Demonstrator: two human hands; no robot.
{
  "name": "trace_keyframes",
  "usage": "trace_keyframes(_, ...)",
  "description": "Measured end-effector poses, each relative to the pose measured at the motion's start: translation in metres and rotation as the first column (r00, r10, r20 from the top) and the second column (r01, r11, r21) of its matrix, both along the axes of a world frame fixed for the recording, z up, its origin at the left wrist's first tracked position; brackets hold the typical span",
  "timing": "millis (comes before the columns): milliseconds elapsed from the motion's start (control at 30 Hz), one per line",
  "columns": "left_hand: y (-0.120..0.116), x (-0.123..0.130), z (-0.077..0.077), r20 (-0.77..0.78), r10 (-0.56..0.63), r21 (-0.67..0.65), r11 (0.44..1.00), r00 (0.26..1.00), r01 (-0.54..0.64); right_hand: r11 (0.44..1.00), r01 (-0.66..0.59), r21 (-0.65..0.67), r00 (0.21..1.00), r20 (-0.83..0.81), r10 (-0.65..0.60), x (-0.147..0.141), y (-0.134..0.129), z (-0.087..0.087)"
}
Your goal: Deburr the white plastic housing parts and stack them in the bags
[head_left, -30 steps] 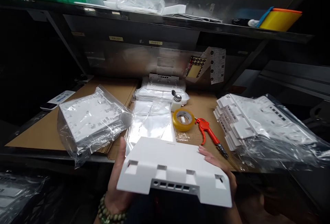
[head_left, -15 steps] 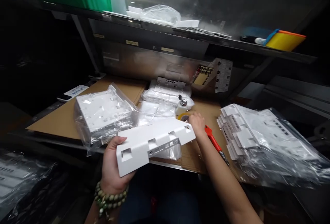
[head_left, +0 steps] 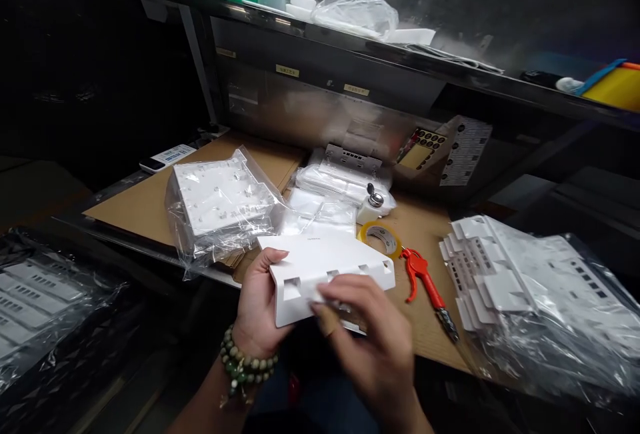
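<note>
A white plastic housing panel with square cut-outs along its bent edge is held at its left end by my left hand, thumb on top and the other fingers beneath. My right hand, partly smeared by motion, is at the panel's front edge with thumb and fingertips pinched together. Something small and pale may be between those fingertips, but it is too blurred to name. Beyond the panel lie a roll of yellow tape and a red air blow gun.
A plastic-wrapped stack of white panels stands left, and another bagged stack right. A small pump bottle stands before flat clear bags on the cardboard. A metal shelf runs above the back.
My right hand has come back from beside the tape roll to the panel's front edge. My left hand still holds the panel. The camera view has shifted left.
</note>
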State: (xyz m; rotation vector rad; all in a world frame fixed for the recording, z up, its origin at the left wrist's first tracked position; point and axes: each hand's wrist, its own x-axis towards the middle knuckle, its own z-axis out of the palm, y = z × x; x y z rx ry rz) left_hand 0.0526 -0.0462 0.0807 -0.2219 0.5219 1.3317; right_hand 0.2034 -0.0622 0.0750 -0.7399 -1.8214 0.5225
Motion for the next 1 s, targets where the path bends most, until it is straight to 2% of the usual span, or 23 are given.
trace_keyframes(67,0.000,0.004,0.000,0.007,-0.006,0.006,1.000,1.000,0.006,0.997,-0.067,0.040,0.997,0.046,0.065,-0.014,-0.009,0.000)
trace_keyframes(200,-0.004,0.006,-0.001,0.001,0.012,-0.011,1.000,1.000,-0.011,0.995,0.000,0.102,0.995,0.097,-0.010,-0.023,-0.015,-0.005)
trace_keyframes(367,-0.008,0.007,-0.004,0.009,0.015,-0.021,1.000,1.000,-0.015,0.994,-0.026,0.110,0.990,0.138,0.011,-0.021,-0.018,-0.005)
trace_keyframes(533,-0.008,0.010,-0.005,0.017,0.005,0.022,1.000,1.000,-0.005,0.990,0.039,0.137,0.993,0.105,-0.053,-0.019,-0.020,-0.006)
trace_keyframes(833,-0.012,0.013,-0.003,0.032,0.005,0.062,0.998,0.999,-0.007,0.983,0.041,0.177,0.988,0.141,-0.067,-0.018,-0.020,-0.005)
trace_keyframes(933,-0.012,0.008,-0.004,0.050,-0.029,0.052,0.998,0.998,0.026,0.993,-0.085,0.084,0.988,0.138,0.073,-0.012,-0.022,0.001)
trace_keyframes(1000,-0.011,0.002,-0.005,0.039,-0.040,0.059,0.998,0.998,0.037,0.998,-0.061,-0.001,0.996,0.065,0.061,-0.001,-0.021,0.005)
